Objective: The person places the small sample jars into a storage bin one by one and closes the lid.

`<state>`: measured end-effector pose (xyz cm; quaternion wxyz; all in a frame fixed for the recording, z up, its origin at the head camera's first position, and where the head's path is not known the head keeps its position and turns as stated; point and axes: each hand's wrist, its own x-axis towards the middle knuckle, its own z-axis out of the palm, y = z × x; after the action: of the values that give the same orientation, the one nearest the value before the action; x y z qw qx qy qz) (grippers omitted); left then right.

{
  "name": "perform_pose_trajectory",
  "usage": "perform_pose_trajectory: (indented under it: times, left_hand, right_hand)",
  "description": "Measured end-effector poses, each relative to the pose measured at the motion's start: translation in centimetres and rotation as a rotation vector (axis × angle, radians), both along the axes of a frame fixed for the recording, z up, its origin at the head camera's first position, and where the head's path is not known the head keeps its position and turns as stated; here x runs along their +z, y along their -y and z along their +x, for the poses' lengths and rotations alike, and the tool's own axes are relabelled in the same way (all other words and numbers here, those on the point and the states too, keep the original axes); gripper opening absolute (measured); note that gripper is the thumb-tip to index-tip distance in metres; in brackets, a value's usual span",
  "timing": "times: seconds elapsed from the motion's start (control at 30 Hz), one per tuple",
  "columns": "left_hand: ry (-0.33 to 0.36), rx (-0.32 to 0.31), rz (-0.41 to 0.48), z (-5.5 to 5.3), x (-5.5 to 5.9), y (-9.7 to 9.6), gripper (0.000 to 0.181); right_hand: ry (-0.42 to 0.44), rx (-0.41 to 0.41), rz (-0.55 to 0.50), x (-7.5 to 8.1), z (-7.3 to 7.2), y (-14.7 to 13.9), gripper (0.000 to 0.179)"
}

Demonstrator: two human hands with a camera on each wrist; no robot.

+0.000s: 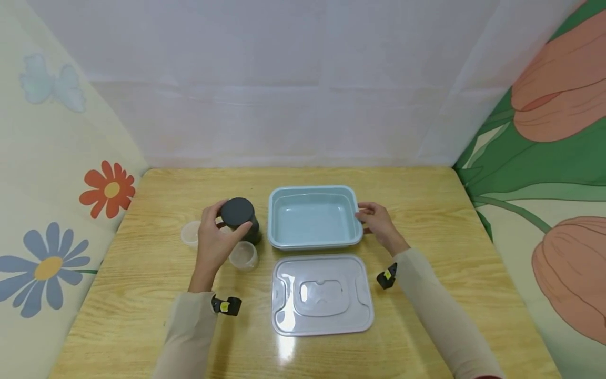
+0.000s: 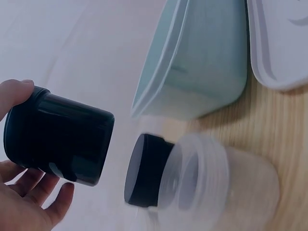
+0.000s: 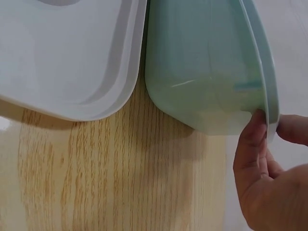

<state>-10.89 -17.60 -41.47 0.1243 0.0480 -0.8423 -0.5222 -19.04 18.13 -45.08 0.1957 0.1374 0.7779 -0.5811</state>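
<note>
My left hand (image 1: 215, 237) grips a black lidded jar (image 1: 238, 211) by its upper part, thumb on one side and fingers on the other. The left wrist view shows this dark jar (image 2: 62, 137) lifted, with the fingertips around its lid end. Beside it stand a clear plastic jar (image 1: 243, 256) and, partly hidden behind that, another black-lidded container (image 2: 147, 171). My right hand (image 1: 380, 223) pinches the right rim of a light blue rectangular tub (image 1: 312, 218). In the right wrist view, thumb and fingers lie on either side of the tub's rim (image 3: 269, 96).
A translucent rectangular lid (image 1: 322, 295) lies flat in front of the tub. Left of my left hand is another clear container (image 1: 190, 233), partly covered. The wooden table (image 1: 426, 326) meets a white cloth backdrop (image 1: 303, 105) at its far edge.
</note>
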Motion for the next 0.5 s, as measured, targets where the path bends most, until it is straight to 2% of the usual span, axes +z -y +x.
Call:
perform_pose_trajectory:
  times: [0.23, 0.5]
  left_hand:
    - [0.020, -0.037, 0.033, -1.6, -0.2, -1.7, 0.070]
    - [-0.001, -0.082, 0.036, -3.1, -0.5, -3.8, 0.071]
  right_hand:
    - [-0.010, 0.019, -0.007, 0.0, 0.1, 0.0, 0.044]
    - [-0.011, 0.009, -0.006, -0.1, 0.0, -0.1, 0.043]
